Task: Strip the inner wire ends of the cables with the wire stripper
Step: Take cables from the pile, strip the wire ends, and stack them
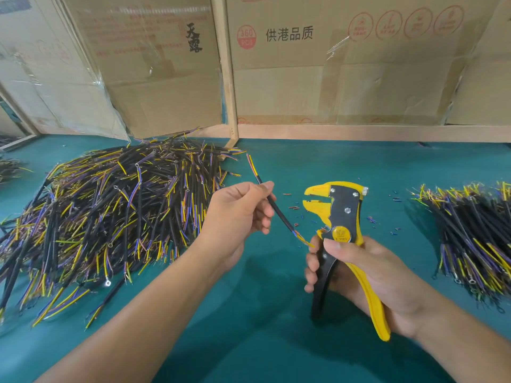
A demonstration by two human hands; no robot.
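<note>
Your left hand [237, 214] is pinching a short black-sheathed cable [276, 208] above the teal mat [249, 313], while your right hand [367, 275] is gripping the yellow-and-black wire stripper [344, 214] upright, jaws gaping apart. The cable's lower coloured wire ends are nearing your right thumb. Snipped insulation bits [294, 208] are littering the mat between a big tangled cable heap [110, 214] and a smaller pile [475, 239]; cardboard boxes [331, 64] are standing behind.

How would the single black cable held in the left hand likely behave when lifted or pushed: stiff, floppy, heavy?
The black cable, pinched by the left hand, sticks out both ways with only a slight bend, so it is probably fairly springy. It looks thin and short, so likely light. Its loose inner wires splay apart, so they would probably flex easily when pushed.
</note>
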